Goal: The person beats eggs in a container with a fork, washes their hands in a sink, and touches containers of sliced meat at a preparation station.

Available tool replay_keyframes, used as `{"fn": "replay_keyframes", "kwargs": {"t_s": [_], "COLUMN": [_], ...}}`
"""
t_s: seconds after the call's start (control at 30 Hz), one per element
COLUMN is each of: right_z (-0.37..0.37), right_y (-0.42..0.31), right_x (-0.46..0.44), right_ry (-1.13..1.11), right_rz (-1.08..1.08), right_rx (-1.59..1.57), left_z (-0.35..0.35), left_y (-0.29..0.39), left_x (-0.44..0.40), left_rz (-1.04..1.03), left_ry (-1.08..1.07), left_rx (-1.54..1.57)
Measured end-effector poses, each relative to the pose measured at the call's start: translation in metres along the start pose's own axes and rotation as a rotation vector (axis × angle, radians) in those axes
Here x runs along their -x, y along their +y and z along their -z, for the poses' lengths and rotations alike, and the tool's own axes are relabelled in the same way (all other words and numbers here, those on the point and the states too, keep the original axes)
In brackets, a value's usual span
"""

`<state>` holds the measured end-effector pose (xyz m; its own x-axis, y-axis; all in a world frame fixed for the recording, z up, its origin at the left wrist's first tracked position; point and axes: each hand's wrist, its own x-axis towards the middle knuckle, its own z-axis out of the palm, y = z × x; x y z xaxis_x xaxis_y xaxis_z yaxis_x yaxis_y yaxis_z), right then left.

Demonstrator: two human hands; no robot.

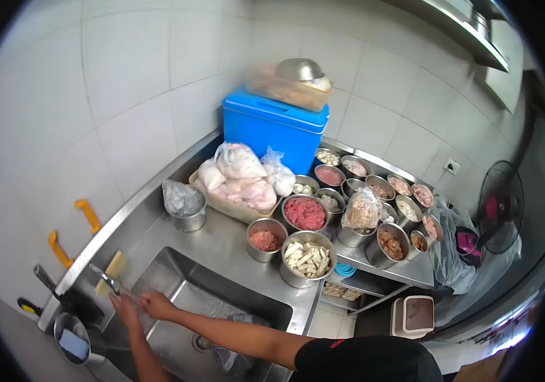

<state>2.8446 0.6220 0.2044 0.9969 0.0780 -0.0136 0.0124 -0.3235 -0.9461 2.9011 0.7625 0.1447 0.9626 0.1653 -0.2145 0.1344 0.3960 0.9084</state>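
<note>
Both hands are at the metal faucet (108,279), over the left end of the steel sink (186,299). My left hand (125,311) is under the spout with its fingers stretched upward; I see nothing held in it. My right hand (156,305) is just to the right, close to the spout tip, its fingers curled closed. Whatever they hold, if anything, is too small to make out. A yellow sponge-like block (111,272) is behind the faucet. Clear plastic (237,360) lies in the sink near the drain (201,342), under my right forearm.
Beyond the sink stand steel pots of minced meat (305,212), pale strips (307,258) and other cut food. A tub with bagged poultry (240,184) sits before a blue cooler (276,121). Knives with yellow handles (61,249) hang left; a pot with a blue sponge (74,344) is nearby.
</note>
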Motion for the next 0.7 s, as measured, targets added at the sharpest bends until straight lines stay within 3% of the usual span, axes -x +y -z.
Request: {"fn": "replay_keyframes", "kwargs": {"t_s": [0.07,0.1,0.17,0.23,0.3,0.33,0.4,0.43,0.5,0.57,0.63,0.7], "right_z": [0.013,0.009,0.019,0.057,0.094,0.107,0.136,0.144,0.174,0.199,0.229,0.247], "right_y": [0.025,0.061,0.102,0.106,0.09,0.089,0.076,0.077,0.05,0.024,0.018,0.025], "right_x": [0.028,0.036,0.058,0.091,0.119,0.131,0.151,0.161,0.186,0.226,0.267,0.32], "right_ry": [-0.002,0.06,0.136,0.192,0.088,0.144,0.163,0.259,0.245,0.255,0.285,0.398], "right_rz": [0.02,0.05,0.081,0.077,-0.025,-0.017,-0.017,0.131,0.137,0.08,-0.188,-0.137], "right_rx": [0.209,0.243,0.212,0.152,0.218,0.247,0.227,0.228,0.186,0.079,-0.051,-0.185], "left_z": [0.004,0.001,-0.007,-0.019,-0.017,-0.011,-0.007,-0.009,-0.031,-0.044,-0.069,-0.093], "left_y": [0.0,0.005,0.018,0.012,-0.001,-0.012,-0.032,-0.027,-0.006,0.001,0.009,0.008], "left_x": [-0.032,-0.036,-0.039,-0.042,-0.045,-0.055,-0.049,-0.034,-0.01,0.016,0.053,0.105], "left_rz": [-0.678,-0.694,-0.486,-0.513,-0.538,-0.422,-0.413,-0.399,-0.354,-0.324,-0.24,-0.359], "left_ry": [0.147,0.121,-0.218,-0.253,-0.206,-0.317,-0.43,-0.44,-0.404,-0.368,-0.491,-0.602], "left_rx": [-0.983,-0.977,-0.939,-1.01,-1.158,-1.362,-1.787,-1.768,-1.779,-1.803,-1.736,-1.634]}}
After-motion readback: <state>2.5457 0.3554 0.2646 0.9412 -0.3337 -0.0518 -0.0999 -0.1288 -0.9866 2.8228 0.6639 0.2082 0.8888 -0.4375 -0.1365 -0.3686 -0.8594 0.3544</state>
